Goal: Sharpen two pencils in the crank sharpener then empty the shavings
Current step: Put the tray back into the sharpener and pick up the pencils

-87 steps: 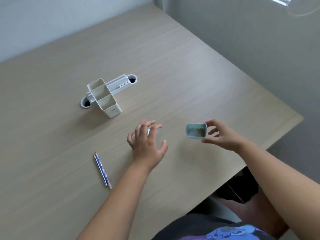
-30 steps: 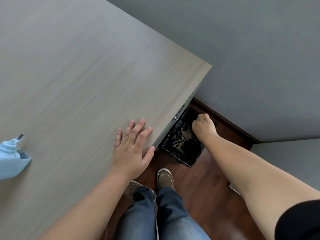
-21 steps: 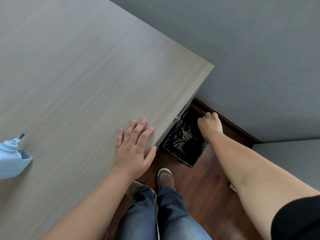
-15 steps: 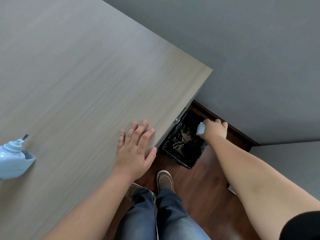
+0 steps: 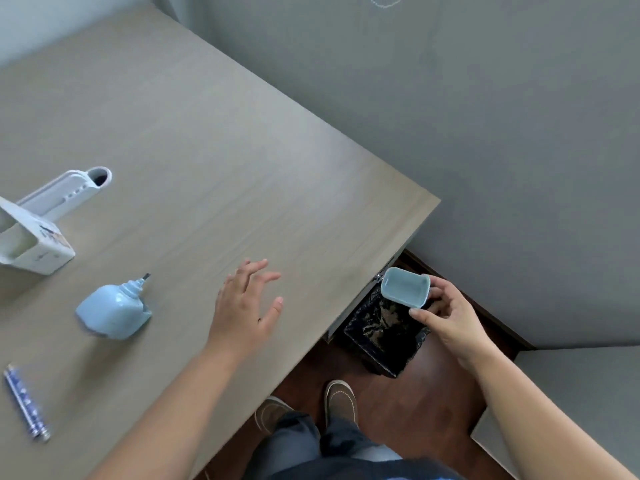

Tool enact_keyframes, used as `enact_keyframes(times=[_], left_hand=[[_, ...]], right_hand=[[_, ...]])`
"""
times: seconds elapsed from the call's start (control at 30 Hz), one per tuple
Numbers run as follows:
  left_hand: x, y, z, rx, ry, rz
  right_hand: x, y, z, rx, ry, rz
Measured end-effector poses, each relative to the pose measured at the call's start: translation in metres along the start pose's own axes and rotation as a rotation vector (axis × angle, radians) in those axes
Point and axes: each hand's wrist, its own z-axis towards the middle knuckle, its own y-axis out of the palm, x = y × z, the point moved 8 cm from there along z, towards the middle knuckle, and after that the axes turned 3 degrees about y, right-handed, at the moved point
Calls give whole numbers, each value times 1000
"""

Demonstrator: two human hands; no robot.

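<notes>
Shavings tray [image 5: 406, 287] looks empty to me, held in my right hand [image 5: 450, 315] above the black-lined bin [image 5: 384, 336] beside the table [image 5: 242, 150]. My left hand [image 5: 246, 306] hovers open over the table, holding nothing. The sharpener [image 5: 112, 311] sits near it and the two pencils [image 5: 26, 403] lie at the table's near-left edge, so I judge only refitting the tray remains.

Matt wood-grain table [image 5: 194, 140], glossy plastic tray [image 5: 403, 287]
</notes>
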Motion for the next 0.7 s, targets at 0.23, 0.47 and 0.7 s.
enact_keyframes(times=[0.23, 0.47, 0.7], left_hand=[[-76, -95, -36, 250, -210, 87], [-153, -134, -77, 271, -477, 163], [-180, -135, -85, 220, -495, 7]], right_hand=[[-96, 139, 21, -362, -137, -127], [-131, 294, 28, -668, -156, -356], [-146, 391, 31, -778, -149, -453]])
